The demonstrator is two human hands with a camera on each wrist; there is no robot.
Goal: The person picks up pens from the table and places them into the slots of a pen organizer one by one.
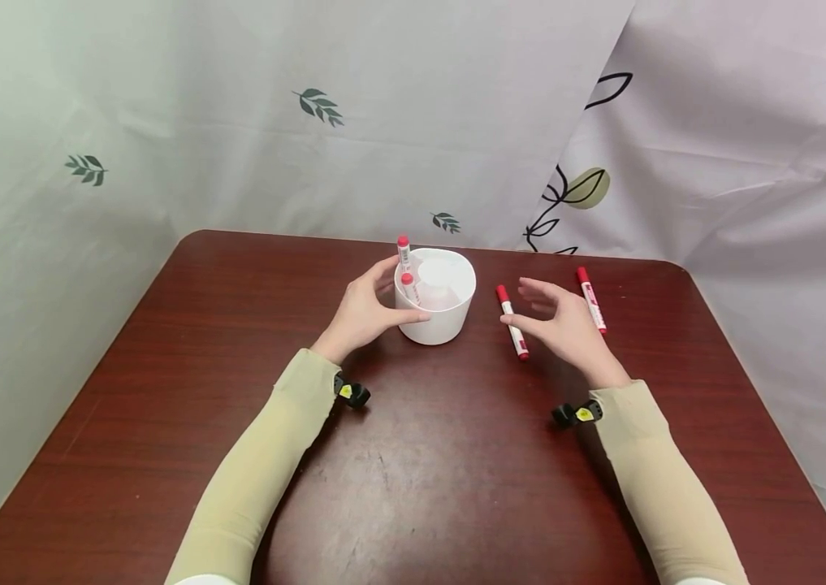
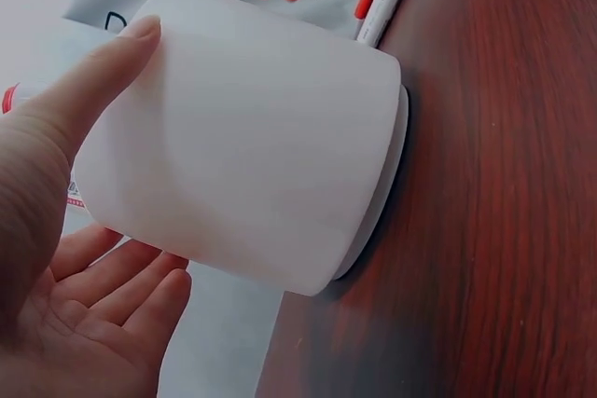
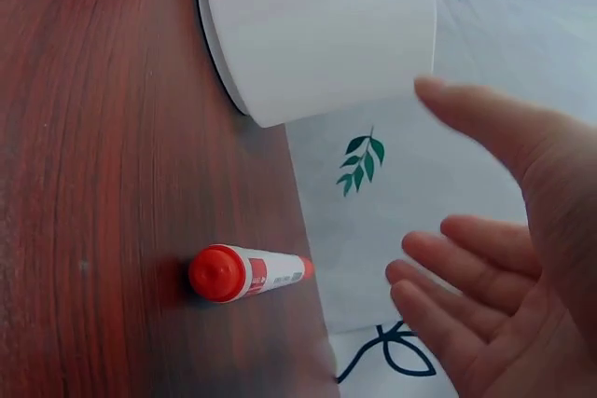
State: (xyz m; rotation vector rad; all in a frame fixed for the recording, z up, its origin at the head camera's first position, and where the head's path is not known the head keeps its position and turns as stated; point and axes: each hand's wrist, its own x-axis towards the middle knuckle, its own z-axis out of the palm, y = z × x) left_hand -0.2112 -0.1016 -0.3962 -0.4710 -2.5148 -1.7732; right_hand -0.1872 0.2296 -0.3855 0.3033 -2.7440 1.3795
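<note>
A white round plastic pot [image 1: 442, 327] stands upright on the table. Two red-capped white markers, a rear one [image 1: 404, 253] and a front one [image 1: 410, 289], lean inside against its left wall. My left hand [image 1: 361, 315] holds the pot from the left, thumb across the front side and fingers round the far side; in the left wrist view the thumb [image 2: 103, 72] lies along its wall. My right hand [image 1: 568, 327] hovers with spread fingers beside a marker [image 1: 512, 322] lying on the table, holding nothing. Another marker [image 1: 592, 301] lies farther right, partly behind that hand.
The dark red-brown wooden table [image 1: 427, 487] has its far edge just behind the pot. A pale curtain [image 1: 237, 122] with leaf prints hangs behind and on both sides. Each wrist wears a small black camera, one on the left [image 1: 352, 393] and one on the right [image 1: 575, 413].
</note>
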